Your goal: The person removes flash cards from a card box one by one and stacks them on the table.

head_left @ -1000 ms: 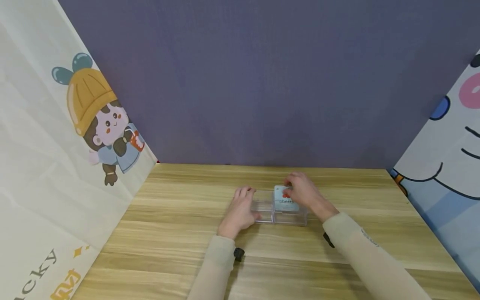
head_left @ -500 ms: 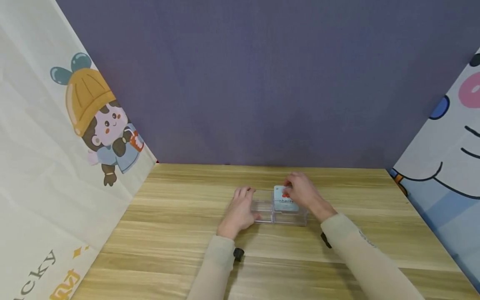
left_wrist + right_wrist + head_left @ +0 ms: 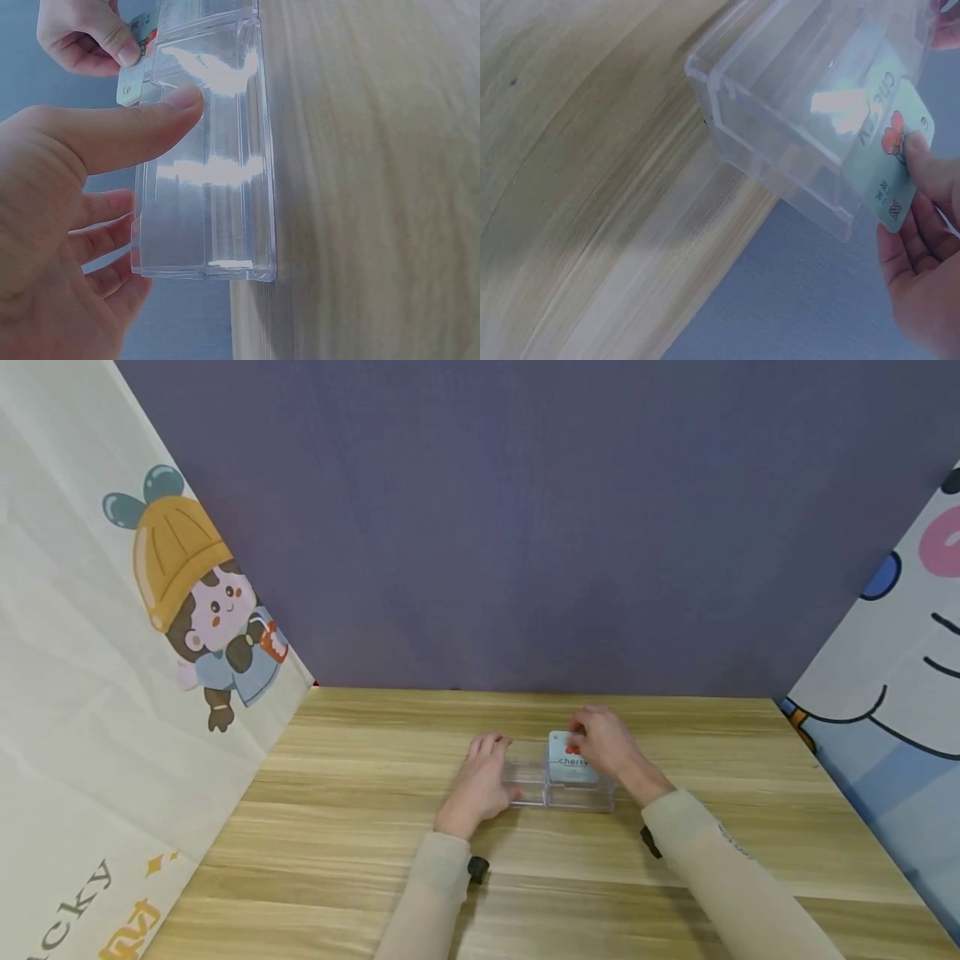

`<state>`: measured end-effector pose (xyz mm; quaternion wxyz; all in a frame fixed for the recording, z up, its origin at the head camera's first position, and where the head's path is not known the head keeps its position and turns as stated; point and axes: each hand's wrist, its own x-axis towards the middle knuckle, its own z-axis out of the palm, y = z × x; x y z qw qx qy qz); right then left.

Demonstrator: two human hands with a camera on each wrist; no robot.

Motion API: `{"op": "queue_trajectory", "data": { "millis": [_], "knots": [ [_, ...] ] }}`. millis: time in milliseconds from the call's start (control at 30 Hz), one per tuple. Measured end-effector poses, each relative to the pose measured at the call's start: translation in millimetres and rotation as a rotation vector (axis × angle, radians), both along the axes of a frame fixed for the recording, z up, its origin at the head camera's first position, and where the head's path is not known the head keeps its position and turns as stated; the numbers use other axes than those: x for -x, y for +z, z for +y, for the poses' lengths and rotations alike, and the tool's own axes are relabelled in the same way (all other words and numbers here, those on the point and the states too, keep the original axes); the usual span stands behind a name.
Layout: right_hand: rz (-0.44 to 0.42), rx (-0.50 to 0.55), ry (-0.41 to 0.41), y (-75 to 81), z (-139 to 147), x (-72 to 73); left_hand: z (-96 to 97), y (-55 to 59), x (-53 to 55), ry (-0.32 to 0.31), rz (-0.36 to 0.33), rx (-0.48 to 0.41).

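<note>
A clear plastic box [image 3: 581, 799] with two compartments stands on the wooden table. At its left end my left hand [image 3: 477, 783] holds it; the left wrist view puts the thumb [image 3: 142, 135] across the near side and the fingers behind. My right hand [image 3: 609, 745] pinches the top edge of a pale blue card [image 3: 561, 769], printed with red cherries and the word "cherry". The card leans upright in the right compartment, its lower part seen through the plastic in the right wrist view. Thumb lies on the printed face, fingers behind.
A dark blue-grey panel [image 3: 480, 527] rises behind the table's far edge. Cartoon-printed sheets flank it, a cream one [image 3: 67, 652] on the left and a blue and white one [image 3: 892, 693] on the right. Table surface [image 3: 337, 827] surrounds the box.
Almost nothing differs. The right forearm has shifted slightly to the left, while both hands, the card and the box keep their places.
</note>
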<state>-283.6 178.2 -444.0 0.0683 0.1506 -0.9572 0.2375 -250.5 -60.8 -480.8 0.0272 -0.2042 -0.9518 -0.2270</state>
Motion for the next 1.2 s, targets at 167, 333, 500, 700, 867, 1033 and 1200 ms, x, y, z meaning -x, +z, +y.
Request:
{"op": "queue_trajectory", "data": {
  "millis": [167,333,500,700,867,1033,1200],
  "knots": [
    [0.017,0.023,-0.02,0.5,2,-1.6,1.2,0.1,-0.3,-0.005,0.0,0.013],
    [0.013,0.041,-0.021,0.4,4,-0.1,1.7,1.4,-0.9,-0.002,0.003,0.017],
    [-0.029,0.099,-0.013,2.5,6,1.5,2.6,3.6,-1.5,0.002,0.002,0.015],
    [-0.055,0.136,-0.007,6.0,9,1.4,3.3,5.1,-1.6,0.008,-0.007,0.013],
    [-0.034,0.141,-0.013,8.5,9,0.5,3.3,4.8,-1.9,0.009,-0.004,0.016],
    [-0.027,0.185,-0.026,11.0,8,-0.9,3.0,3.5,-1.9,0.01,0.0,0.025],
    [-0.037,0.192,-0.032,10.5,7,-2.4,2.8,3.3,-2.4,0.01,0.004,0.027]
  ]
}}
